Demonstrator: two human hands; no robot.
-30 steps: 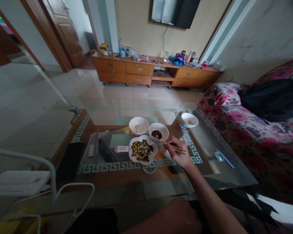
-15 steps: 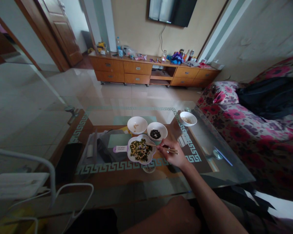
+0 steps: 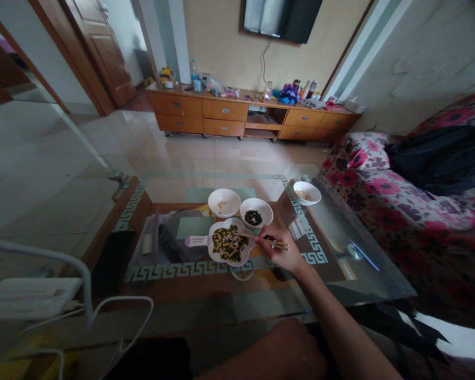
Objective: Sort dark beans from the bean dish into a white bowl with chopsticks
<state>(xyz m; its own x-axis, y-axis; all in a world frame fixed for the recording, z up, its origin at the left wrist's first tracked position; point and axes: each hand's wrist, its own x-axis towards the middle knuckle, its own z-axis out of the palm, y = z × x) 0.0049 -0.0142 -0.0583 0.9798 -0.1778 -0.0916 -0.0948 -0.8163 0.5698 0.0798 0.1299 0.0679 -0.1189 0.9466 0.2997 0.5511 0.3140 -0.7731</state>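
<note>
My right hand (image 3: 277, 247) is closed round a pair of wooden chopsticks (image 3: 279, 245). Their tips reach into the mixed food, yellow and dark green pieces, on a white flower-shaped dish (image 3: 217, 257) with a labelled handle at its left. Behind that dish, a white bowl (image 3: 268, 210) holds small black pieces. To its left, another white bowl (image 3: 224, 196) contains a few pale pieces. A third white bowl (image 3: 315, 193) with pale bits stands farther right. Low in the view, my left hand (image 3: 295, 345) rests near the table's front edge; its fingers are hidden in shadow.
All the dishes stand on a glass table (image 3: 364, 285) with a Greek-key border. A grey tube and white cables (image 3: 122, 298) lie at the left, beside a white box (image 3: 31, 296). The flowered sofa (image 3: 380, 187) borders the right side. Beyond is a wooden cabinet (image 3: 178, 113).
The whole view has shifted slightly. My right hand keeps its hold on the chopsticks, with the tips still in the food; the bowls and my left hand show no clear movement.
</note>
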